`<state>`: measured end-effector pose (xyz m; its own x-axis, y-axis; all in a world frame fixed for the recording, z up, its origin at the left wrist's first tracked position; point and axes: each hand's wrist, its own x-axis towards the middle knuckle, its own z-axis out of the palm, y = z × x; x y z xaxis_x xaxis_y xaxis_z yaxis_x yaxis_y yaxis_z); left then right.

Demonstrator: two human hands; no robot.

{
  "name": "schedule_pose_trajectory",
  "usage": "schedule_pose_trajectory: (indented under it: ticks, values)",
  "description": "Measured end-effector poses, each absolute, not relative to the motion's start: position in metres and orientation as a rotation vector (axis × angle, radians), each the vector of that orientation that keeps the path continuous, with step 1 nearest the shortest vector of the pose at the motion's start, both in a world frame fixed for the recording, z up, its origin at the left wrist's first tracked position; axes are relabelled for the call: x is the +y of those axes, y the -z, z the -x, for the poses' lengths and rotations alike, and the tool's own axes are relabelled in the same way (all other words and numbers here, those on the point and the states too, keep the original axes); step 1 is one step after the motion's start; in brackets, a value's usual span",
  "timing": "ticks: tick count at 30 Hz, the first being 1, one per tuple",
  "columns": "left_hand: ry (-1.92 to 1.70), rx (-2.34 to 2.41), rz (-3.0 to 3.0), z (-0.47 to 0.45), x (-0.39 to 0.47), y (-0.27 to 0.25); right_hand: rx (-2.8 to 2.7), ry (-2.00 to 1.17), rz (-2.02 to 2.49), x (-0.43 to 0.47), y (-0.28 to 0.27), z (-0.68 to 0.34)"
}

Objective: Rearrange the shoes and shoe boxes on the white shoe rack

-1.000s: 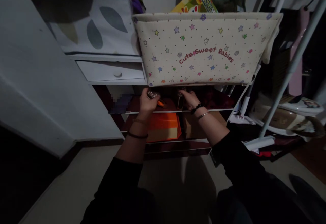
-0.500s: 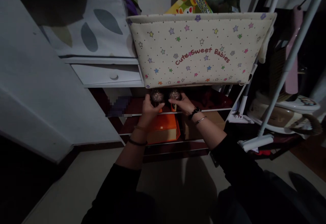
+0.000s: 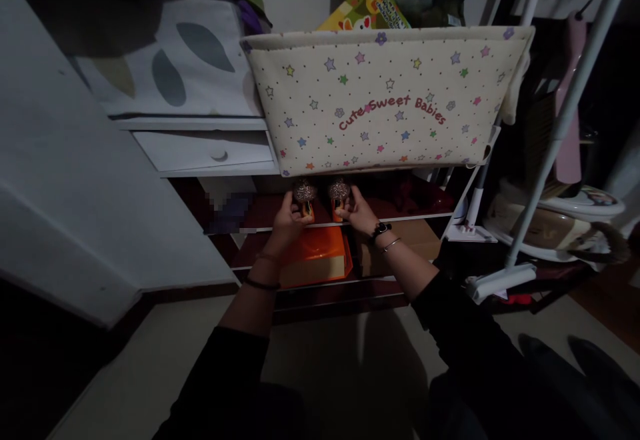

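Note:
A pair of glittery shoes with rounded tops and orange insides sits side by side on the upper dark red shelf of a shoe rack [image 3: 320, 295]. My left hand [image 3: 287, 222] is closed around the outer side and near end of the left shoe [image 3: 305, 192], its thumb by the orange part. On the other shoe [image 3: 339, 191], my right hand [image 3: 361, 213] grips the right side, with fingers and thumb at its near end. A small gap separates the two shoes. Their far ends lie in shadow under the overhanging fabric bin [image 3: 370, 103].
An orange box [image 3: 313, 253] and a brown cardboard box [image 3: 400, 247] lie one shelf lower. Dark red shoes [image 3: 425, 195] sit to the right on the upper shelf. A white drawer [image 3: 200, 150] is at upper left. A grey mop pole [image 3: 560, 120] leans at the right.
Both thumbs have shifted down toward the near ends of the shoes, so more of the orange insides shows. The whole view has moved slightly; the shoes remain on the same shelf.

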<state>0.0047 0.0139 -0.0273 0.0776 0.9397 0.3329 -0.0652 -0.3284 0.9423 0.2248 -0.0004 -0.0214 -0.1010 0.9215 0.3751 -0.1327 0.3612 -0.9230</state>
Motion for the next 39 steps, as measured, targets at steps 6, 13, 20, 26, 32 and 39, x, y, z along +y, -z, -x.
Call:
schedule_pose_trajectory:
  ticks: [6, 13, 20, 26, 32, 39]
  values:
    - [-1.418, 1.052, -1.451, -0.009, 0.013, 0.031, -1.335, -1.065, 0.896, -0.003, 0.027, -0.223]
    - [-1.949, 1.298, -1.877, -0.034, -0.045, 0.027, -1.472, -0.422, 1.061, -0.065, 0.013, -0.27]
    - [-1.657, 0.9, -2.254, -0.148, -0.075, 0.007, -1.203, 0.189, 1.572, -0.1, 0.011, -0.397]
    - [-1.282, 1.228, -2.025, -0.239, -0.041, -0.019, -0.975, -0.103, 1.811, -0.079, 0.014, -0.437]
    - [-1.195, 1.271, -2.028, -0.28, -0.016, -0.029, -0.943, -0.146, 1.79, -0.063, 0.016, -0.451]
    - [-1.345, 1.361, -1.747, -0.27, -0.015, -0.014, -1.103, -0.077, 1.547, -0.059, 0.017, -0.431]
